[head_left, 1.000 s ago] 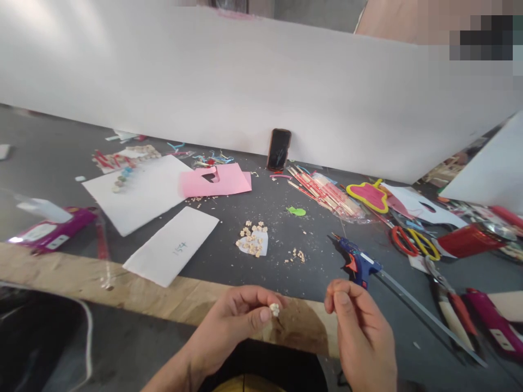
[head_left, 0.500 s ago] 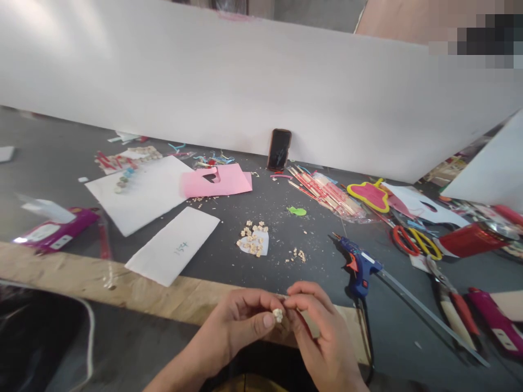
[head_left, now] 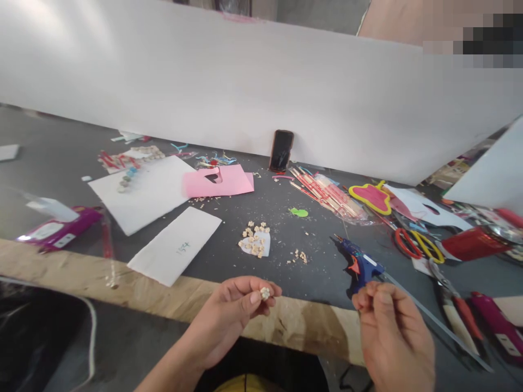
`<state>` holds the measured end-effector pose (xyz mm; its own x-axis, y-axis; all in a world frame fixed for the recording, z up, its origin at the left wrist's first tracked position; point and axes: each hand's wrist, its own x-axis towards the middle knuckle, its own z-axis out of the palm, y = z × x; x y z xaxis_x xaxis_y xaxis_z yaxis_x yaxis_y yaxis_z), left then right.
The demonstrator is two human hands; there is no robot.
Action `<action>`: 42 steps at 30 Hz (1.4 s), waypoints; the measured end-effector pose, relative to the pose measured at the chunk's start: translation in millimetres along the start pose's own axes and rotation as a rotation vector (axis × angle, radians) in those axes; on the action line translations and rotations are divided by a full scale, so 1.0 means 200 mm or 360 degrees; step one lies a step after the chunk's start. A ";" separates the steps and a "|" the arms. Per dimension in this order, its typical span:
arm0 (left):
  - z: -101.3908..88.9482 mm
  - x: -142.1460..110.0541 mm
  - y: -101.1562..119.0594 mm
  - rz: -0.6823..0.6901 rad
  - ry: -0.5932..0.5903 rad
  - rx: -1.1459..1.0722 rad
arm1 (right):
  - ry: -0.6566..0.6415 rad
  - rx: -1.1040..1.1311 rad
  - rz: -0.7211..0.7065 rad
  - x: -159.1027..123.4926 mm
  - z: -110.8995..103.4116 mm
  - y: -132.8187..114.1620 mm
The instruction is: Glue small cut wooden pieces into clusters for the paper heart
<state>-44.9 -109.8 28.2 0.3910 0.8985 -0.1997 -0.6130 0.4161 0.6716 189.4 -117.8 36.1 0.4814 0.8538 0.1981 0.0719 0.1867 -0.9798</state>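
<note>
My left hand [head_left: 241,305], low in the middle, pinches a small cream cluster of flower-like pieces [head_left: 265,294] between thumb and fingers. My right hand [head_left: 392,326] is at the lower right with its fingers curled together. It overlaps the bottom of the blue glue gun's handle [head_left: 362,272]. Whether those fingers touch the gun, or hold anything, is hidden. The gun lies on the dark table with its tip to the left. Ahead of my left hand, several similar small pieces [head_left: 248,231] lie on and around a white paper scrap [head_left: 265,245]. More crumbs [head_left: 300,256] are to their right.
White boards [head_left: 175,245] and pink paper [head_left: 232,182] lie left of centre. A phone [head_left: 281,149] leans on the white partition [head_left: 204,87]. Scissors [head_left: 408,243], pliers [head_left: 447,291], a red can [head_left: 469,242] and packaged sticks [head_left: 327,196] occupy the right. A purple tool [head_left: 61,231] is at far left.
My hands have come apart. The right hand moved right to the glue gun's handle, while the left shifted slightly left and up, keeping the small cream cluster.
</note>
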 end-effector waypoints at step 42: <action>0.00 0.04 -0.03 0.0021 -0.0120 -0.0564 | 0.0027 0.0288 0.0028 -0.01 0.02 -0.08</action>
<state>-38.0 -105.7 22.2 0.4228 0.8967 -0.1306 -0.8130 0.4391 0.3824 184.0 -121.3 52.2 0.4962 0.8496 0.1789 -0.0945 0.2577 -0.9616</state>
